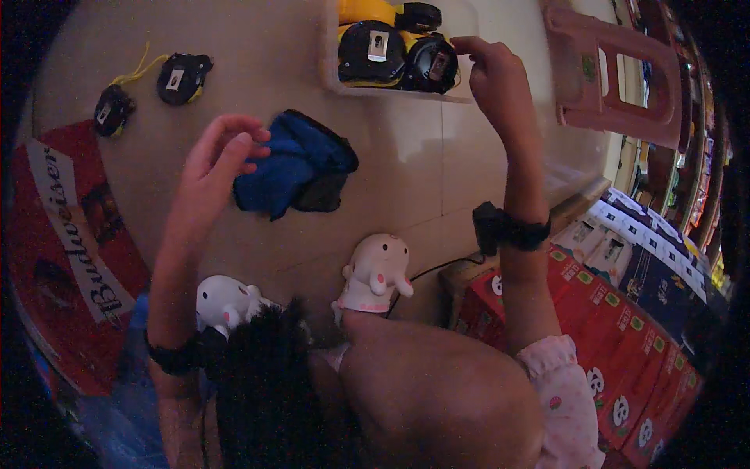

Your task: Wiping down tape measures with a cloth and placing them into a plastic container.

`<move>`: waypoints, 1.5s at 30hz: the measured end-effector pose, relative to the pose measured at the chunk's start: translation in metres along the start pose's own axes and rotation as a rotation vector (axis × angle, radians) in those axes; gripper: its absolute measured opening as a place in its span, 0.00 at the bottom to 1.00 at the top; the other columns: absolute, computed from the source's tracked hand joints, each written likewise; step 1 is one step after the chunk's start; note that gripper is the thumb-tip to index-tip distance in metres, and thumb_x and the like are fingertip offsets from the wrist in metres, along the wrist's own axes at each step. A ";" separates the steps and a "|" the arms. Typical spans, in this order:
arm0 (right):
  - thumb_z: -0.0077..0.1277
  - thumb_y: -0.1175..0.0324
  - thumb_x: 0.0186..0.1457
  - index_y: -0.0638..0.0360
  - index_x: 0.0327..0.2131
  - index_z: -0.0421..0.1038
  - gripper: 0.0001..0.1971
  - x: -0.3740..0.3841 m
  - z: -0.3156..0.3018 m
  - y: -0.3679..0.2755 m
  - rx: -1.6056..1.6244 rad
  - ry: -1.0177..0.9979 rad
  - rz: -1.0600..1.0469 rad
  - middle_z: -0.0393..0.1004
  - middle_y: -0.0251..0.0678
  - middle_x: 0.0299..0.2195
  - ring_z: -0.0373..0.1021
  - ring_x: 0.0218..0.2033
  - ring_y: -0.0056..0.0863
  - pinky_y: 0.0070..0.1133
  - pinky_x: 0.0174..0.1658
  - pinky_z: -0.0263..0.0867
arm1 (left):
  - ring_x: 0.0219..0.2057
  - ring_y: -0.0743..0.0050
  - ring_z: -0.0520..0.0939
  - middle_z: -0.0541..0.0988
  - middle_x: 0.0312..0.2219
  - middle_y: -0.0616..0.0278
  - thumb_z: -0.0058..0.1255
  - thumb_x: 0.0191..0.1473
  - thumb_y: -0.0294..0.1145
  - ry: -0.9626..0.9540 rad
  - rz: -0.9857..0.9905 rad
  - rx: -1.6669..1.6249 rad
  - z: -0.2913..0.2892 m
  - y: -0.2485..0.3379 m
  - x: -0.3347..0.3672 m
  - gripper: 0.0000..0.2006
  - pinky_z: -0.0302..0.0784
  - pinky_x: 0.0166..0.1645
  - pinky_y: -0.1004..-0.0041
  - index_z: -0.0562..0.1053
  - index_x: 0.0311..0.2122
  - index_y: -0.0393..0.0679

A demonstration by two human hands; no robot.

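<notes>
My left hand (pixel 228 152) hovers at the left edge of a crumpled blue cloth (pixel 301 160) with dark edging. Its fingers are slightly curled and apart, with nothing seen in them. At the right side of a clear plastic bin (pixel 398 93), my right hand (pixel 498 76) reaches in with the index finger stretched toward a black tape measure (pixel 432 64). Whether that fingertip touches it I cannot tell. Beside it in the bin lies another black tape measure (pixel 373 53) with a metal clip, and yellow and black ones sit behind.
Two more tape measures (pixel 181 78) with a yellow cord lie on the tiled floor, far left. A red carton (pixel 74 250) stands left, a pink plastic stool (pixel 617 78) far right. Red boxes (pixel 578 313) are stacked near right. White plush-like slipper heads (pixel 379 266) show below.
</notes>
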State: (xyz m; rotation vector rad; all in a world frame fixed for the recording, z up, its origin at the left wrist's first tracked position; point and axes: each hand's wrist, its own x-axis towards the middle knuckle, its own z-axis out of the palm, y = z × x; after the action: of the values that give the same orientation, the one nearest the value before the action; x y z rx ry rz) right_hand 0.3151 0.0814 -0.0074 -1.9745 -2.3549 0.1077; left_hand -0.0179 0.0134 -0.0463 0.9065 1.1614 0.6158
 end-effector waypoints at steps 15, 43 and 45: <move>0.50 0.74 0.38 0.57 0.29 0.69 0.09 -0.021 -0.001 -0.006 -0.087 0.084 -0.003 0.65 0.39 0.31 0.61 0.34 0.37 0.27 0.38 0.61 | 0.37 0.76 0.73 0.72 0.35 0.63 0.37 0.53 0.36 0.024 -0.021 -0.023 -0.003 -0.003 -0.003 0.12 0.65 0.40 0.77 0.65 0.41 0.43; 0.50 0.72 0.43 0.57 0.40 0.66 0.16 0.016 -0.002 -0.019 0.513 -0.297 -0.073 0.68 0.34 0.34 0.65 0.35 0.20 0.18 0.39 0.63 | 0.37 0.76 0.73 0.72 0.35 0.62 0.36 0.54 0.36 0.025 -0.066 -0.054 -0.005 -0.009 -0.004 0.12 0.65 0.40 0.77 0.65 0.41 0.43; 0.48 0.73 0.44 0.57 0.39 0.66 0.15 0.018 -0.005 -0.009 0.549 -0.363 -0.013 0.68 0.33 0.34 0.65 0.34 0.20 0.18 0.38 0.63 | 0.38 0.76 0.73 0.72 0.35 0.62 0.36 0.54 0.37 0.023 -0.073 -0.068 -0.004 -0.010 -0.002 0.12 0.65 0.40 0.77 0.65 0.41 0.43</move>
State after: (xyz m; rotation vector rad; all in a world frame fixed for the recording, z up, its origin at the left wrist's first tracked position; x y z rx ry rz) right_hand 0.3032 0.0978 -0.0015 -1.7682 -2.1839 1.0648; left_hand -0.0228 0.0076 -0.0538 0.7976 1.1822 0.6041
